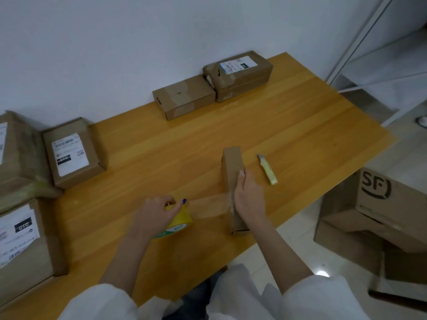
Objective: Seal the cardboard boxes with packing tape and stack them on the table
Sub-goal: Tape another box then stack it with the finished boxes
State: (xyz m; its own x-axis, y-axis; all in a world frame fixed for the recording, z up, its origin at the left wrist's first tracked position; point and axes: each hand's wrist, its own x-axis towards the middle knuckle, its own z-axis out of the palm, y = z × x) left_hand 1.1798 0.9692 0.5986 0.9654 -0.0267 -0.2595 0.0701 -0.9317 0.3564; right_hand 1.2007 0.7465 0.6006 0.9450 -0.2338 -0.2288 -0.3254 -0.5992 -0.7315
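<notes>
White wall (115, 54) backs an orange wooden surface (288, 125). Pale glossy floor (300, 239) shows to the right, where an SF carton (369, 215) sits. Two taped boxes (184, 98) stand touching against the wall, and labelled boxes (71, 153) crowd the surface's left edge. Near the front a slim box (232, 167) stands on edge, the right hand (248, 197) curled over its top. Of the two hands, the left hand (157, 213) grips a yellow tape roll (180, 224), with a clear strip (208, 206) stretched from it to the box. A knife (268, 169) lies just right.
</notes>
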